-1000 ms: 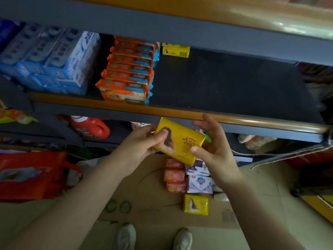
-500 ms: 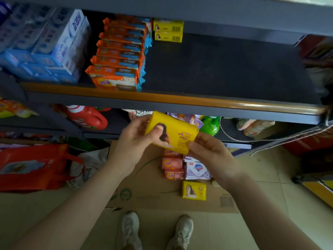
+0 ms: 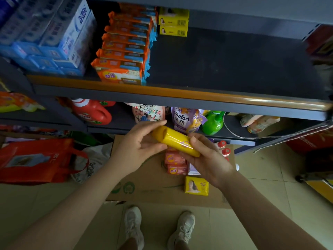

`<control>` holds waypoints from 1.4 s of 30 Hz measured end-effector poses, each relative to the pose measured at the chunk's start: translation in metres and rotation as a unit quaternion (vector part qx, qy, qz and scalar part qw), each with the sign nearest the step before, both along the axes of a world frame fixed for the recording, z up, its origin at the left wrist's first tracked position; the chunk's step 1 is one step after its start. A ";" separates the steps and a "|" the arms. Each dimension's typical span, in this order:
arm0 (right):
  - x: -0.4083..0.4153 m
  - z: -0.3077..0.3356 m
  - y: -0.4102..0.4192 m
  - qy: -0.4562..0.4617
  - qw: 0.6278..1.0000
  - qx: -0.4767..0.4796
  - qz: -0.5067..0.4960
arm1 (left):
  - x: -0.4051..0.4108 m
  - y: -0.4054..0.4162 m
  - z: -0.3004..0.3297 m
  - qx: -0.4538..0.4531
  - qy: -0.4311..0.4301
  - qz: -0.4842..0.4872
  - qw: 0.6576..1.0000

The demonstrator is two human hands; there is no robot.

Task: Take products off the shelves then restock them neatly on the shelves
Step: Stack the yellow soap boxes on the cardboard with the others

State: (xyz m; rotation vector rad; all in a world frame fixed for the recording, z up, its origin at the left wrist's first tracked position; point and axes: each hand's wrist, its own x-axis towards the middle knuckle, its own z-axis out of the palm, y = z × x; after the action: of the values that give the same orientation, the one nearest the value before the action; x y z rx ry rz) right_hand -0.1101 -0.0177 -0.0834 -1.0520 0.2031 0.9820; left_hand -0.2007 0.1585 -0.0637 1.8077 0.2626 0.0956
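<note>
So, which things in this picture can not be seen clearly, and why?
- Yellow soap pack, head view: turned edge-on, so its printed front is hidden; the left hand and right hand cover its ends.
- Pink soap packs on the cardboard: partly behind the right hand, count unclear.
- Blue boxes on the shelf: blurred and cut by the left edge.
- Red items, far right: dark, cut by the edge.

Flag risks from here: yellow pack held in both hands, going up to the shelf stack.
1. The yellow pack is held edge-on at its ends by the left hand and right hand; it may slip.
2. The stack sits at the shelf back, beside the orange packs; reaching in could knock them.
</note>
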 end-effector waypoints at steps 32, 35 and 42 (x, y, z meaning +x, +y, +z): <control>-0.057 -0.160 -0.142 -0.178 0.906 -0.322 0.209 | -0.033 -0.114 -0.173 -0.238 0.472 -0.110 0.842; -0.048 -0.202 -0.148 -0.141 0.895 -0.384 0.178 | -0.018 -0.130 -0.213 -0.238 0.451 -0.058 0.858; -0.023 -0.254 -0.140 -0.117 0.880 -0.440 0.135 | -0.007 -0.119 -0.247 -0.139 0.384 -0.023 0.913</control>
State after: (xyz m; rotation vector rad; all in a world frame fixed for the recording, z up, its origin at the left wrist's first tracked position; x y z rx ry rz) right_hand -0.1327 -0.1574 -0.3374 -2.0720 0.3211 1.0110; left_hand -0.2080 0.0397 -0.3103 1.4884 0.7486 -0.6719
